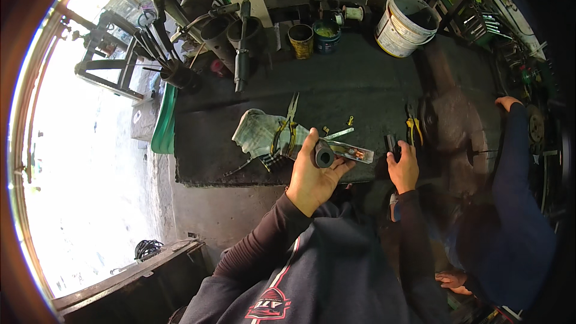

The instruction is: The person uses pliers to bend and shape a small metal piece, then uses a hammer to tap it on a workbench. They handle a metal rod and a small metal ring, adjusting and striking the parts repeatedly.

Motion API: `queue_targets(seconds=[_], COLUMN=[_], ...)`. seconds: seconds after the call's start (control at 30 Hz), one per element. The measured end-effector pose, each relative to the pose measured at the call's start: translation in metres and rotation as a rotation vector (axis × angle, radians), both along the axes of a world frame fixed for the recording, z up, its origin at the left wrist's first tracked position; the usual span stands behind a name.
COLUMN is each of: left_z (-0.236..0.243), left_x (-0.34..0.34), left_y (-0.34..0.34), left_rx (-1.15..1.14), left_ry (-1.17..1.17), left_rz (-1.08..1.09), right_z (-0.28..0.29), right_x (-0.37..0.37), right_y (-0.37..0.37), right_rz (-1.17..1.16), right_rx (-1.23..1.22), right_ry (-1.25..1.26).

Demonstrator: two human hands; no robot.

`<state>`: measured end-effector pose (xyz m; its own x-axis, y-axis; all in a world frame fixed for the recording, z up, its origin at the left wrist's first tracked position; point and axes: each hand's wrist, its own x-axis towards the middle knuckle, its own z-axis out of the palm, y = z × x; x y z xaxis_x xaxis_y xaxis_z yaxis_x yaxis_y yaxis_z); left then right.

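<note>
My left hand (313,179) grips a short dark tube (324,157) between thumb and fingers, its round open end facing up. My right hand (405,169) is closed around a dark cylindrical piece (391,142) just above the bench. Beyond my left hand, a clear plastic case (360,155) with copper-coloured pieces lies partly behind the fingers. A pale cloth (255,127) has yellow-and-black long-nose pliers (291,117) lying over it. Small brass fittings (350,121) and a light metal strip (341,134) lie nearby. Yellow-handled pliers (414,130) rest beside my right hand.
The dark bench (360,78) holds a white bucket (401,30), a yellow can (301,42), a blue can (326,37) and a wire spool (353,13) at the back. A clamp-like tool (242,54) stands back left. Another person in a dark sleeve (513,186) leans in from the right.
</note>
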<state>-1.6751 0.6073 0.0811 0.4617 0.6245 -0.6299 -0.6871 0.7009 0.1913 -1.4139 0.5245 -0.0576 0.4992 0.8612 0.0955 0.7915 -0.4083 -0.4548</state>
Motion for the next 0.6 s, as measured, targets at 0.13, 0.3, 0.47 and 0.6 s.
queue_targets(seconds=[0.13, 0.3, 0.47, 0.6], left_z=[-0.006, -0.004, 0.002, 0.004], left_x=[0.000, 0.002, 0.011, 0.018], left_y=[-0.001, -0.004, -0.002, 0.001], left_rx=[0.022, 0.019, 0.040, 0.036], left_ry=[-0.029, 0.117, 0.238, 0.308], left_rz=[-0.023, -0.031, -0.036, -0.053], right_z=[-0.002, -0.002, 0.001, 0.006], right_x=[0.002, 0.001, 0.000, 0.001], right_y=[0.000, -0.001, -0.001, 0.000], right_rz=[0.003, 0.005, -0.022, -0.082], right_rx=[0.003, 0.024, 0.004, 0.016], right_ry=[-0.002, -0.025, -0.045, -0.030])
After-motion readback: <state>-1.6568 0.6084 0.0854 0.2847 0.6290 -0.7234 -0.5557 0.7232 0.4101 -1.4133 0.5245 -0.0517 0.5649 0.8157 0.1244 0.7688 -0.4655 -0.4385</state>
